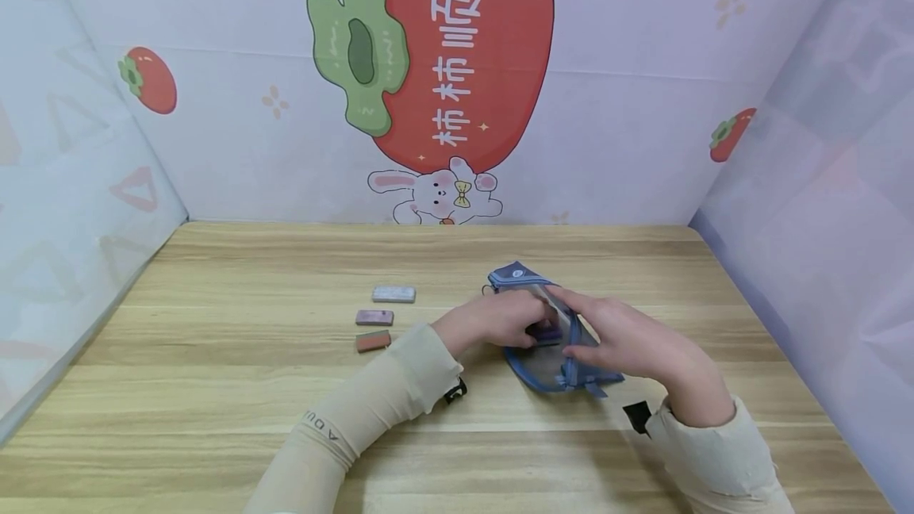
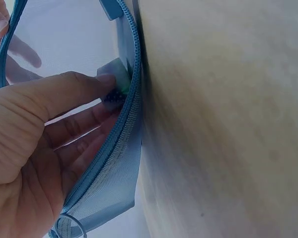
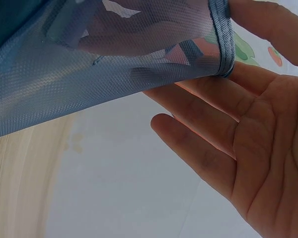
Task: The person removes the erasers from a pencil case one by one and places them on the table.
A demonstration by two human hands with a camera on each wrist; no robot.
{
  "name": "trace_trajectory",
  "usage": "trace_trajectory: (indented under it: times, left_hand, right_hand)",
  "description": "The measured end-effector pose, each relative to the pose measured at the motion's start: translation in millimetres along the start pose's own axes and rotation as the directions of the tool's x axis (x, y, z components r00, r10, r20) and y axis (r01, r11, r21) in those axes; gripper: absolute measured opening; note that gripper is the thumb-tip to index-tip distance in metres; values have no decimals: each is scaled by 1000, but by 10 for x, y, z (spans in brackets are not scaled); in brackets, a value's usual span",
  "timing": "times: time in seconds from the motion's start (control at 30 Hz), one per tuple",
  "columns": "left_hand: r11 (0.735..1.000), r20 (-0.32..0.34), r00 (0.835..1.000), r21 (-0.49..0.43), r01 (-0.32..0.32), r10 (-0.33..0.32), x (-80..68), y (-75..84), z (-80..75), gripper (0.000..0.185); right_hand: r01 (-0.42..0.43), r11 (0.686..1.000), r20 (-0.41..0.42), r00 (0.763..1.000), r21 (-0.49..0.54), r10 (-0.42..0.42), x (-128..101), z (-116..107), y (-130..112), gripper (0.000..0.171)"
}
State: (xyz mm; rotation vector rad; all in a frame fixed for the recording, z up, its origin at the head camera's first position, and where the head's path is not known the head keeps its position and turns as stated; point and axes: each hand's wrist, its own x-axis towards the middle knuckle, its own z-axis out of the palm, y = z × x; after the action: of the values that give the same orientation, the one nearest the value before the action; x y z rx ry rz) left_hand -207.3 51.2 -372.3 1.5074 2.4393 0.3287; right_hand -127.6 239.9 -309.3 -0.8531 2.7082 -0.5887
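Left hand: the left hand point(image 1: 493, 320) reaches into the open mouth of the pouch point(image 1: 550, 367), thumb and fingers pinching a small eraser point(image 2: 114, 82) just inside the zipper point(image 2: 124, 124).
Right hand: the right hand point(image 1: 621, 339) holds the pouch mouth apart, fingers point(image 3: 208, 124) nearly straight under the mesh wall, thumb over its bound edge.
Pouch: blue mesh, lying on the desk point(image 1: 214, 387) right of centre, between both hands.
Nearby: three erasers to the left, well apart from the pouch: grey eraser point(image 1: 393, 293), purple eraser point(image 1: 374, 317), brown eraser point(image 1: 374, 340).
Obstruction: the hands cover most of the pouch mouth in the head view.
Surface: pale wooden desk.
Room: printed backdrop point(image 1: 443, 54) with a red fruit and a rabbit.
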Motion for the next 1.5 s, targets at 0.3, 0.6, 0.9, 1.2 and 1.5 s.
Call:
trace_trajectory:
  times: [0.3,0.6,0.9,1.2,1.5]
  left_hand:
    - [998,15,999,-57,-33,34,-12,-17,-7,34]
    - [996,55,996,-57,-63,66,-27,6,-22,20]
    - [995,86,994,-82,-61,68,-42,10,-8,28]
    - [993,93,993,-95,-65,73,-80,28,1,23]
    - [992,70,993,-84,-90,96,-111,15,28,22]
  right_hand:
    - [41,999,-18,999,-9,-42,-23,-24,6,77]
    - [55,998,-31,998,-10,-55,-28,-16,18,75]
    - [2,1000,-4,1000,-21,-2,-22,-12,-8,76]
    - [21,999,-31,999,-35,-22,-27,-11,-7,75]
    - [14,999,-25,1000,-33,-15,-14,-10,-9,76]
